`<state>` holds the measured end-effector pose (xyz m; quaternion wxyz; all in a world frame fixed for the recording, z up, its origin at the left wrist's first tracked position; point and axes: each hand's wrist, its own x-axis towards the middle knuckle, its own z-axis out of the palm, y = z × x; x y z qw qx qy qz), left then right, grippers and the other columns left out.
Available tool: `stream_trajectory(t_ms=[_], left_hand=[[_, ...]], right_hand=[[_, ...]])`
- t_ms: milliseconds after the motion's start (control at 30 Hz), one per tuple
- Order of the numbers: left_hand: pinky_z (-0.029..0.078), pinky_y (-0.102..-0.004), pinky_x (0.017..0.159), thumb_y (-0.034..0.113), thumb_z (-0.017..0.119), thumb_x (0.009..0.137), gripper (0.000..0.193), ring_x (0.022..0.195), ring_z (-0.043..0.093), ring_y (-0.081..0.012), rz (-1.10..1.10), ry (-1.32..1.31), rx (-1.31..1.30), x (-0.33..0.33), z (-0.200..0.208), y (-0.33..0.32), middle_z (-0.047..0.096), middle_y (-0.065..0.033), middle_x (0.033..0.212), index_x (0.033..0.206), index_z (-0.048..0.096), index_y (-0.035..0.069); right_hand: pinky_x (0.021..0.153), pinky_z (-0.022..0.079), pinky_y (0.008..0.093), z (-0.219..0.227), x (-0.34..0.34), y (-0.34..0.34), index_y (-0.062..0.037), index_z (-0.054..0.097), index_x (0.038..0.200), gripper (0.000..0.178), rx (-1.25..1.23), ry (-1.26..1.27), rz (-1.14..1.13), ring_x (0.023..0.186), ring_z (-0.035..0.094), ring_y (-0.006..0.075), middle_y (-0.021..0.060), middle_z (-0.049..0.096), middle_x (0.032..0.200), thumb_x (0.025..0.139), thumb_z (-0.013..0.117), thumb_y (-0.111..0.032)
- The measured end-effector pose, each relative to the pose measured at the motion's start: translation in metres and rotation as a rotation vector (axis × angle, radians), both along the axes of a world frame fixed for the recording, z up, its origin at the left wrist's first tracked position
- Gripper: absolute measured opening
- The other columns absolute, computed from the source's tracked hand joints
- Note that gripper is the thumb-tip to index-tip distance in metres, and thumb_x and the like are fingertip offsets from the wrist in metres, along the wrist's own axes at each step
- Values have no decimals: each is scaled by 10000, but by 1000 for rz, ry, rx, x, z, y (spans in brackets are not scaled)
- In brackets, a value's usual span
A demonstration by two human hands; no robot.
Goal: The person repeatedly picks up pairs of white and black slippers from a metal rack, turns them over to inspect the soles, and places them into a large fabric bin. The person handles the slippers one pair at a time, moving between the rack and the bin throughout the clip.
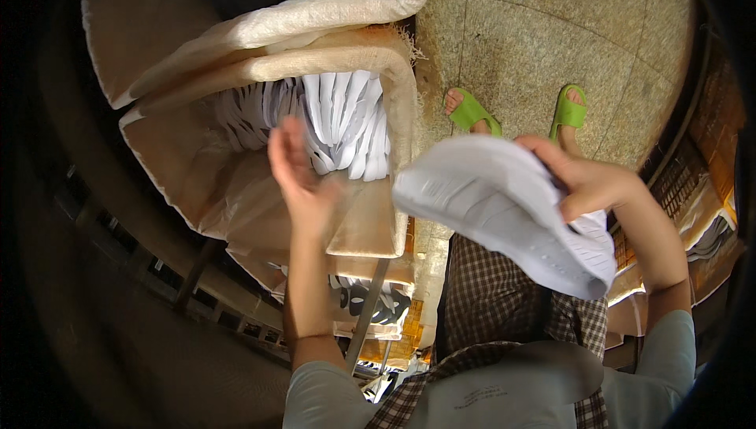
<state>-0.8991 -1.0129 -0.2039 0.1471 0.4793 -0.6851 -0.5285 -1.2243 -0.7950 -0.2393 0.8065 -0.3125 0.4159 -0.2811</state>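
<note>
My right hand (587,181) grips a bent stack of white shoe soles (504,212), held in front of my lap. Its thumb and fingers press on the upper right edge of the stack. My left hand (299,177), slightly smeared by motion, is raised over the near part of an open woven sack (402,114) with its fingers apart and nothing in them. Inside that sack, white soles (342,118) stand on edge, packed side by side, just beyond my left fingers.
Behind the sack is another sack (331,3) with dark grey contents. Below my left forearm, a further container holds black and white pieces (370,301) beside a metal bar (366,315). More sacks line the right side. Green slippers (475,110) are on my feet on the tiled floor (543,27).
</note>
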Motion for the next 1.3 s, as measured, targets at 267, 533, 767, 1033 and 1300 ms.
stream_trajectory(t_ms=[267,533,767,1033,1300], left_hand=[[344,-342,1023,227,803,651,977,1235,427,-299,-1131,-320,1002,-124,54,48,409,-205,1344,1424,241,21],[383,-357,986,92,718,715,791,1193,445,-237,-942,-177,678,-24,73,97,460,-141,1292,1394,316,37],[361,-459,1030,69,706,709,787,1249,401,-295,839,-352,251,127,124,99,384,-149,1370,1396,322,84],[322,-478,1015,214,721,749,776,1217,383,-392,198,-1122,-817,208,-43,-109,375,-235,1356,1389,319,35],[302,-509,1015,348,750,725,942,1237,313,-441,-210,-1005,-773,193,-143,-127,277,-276,1385,1422,207,23]], right_hand=[[878,444,341,41,31,8,80,329,1282,753,-70,-240,160,1040,544,309,259,509,1142,721,673,-286],[868,452,360,55,28,-1,40,368,1318,709,-52,-72,113,1029,551,280,201,559,1118,810,636,-375],[880,424,286,15,-17,-1,-29,539,1109,232,81,210,-1055,954,533,132,48,591,1030,887,538,-98],[853,405,249,-63,35,71,-39,532,1048,169,392,140,-774,935,513,90,-3,557,967,898,561,-112],[846,420,260,-105,80,73,-30,530,1044,158,545,181,-700,925,522,101,9,556,963,910,546,-112]])
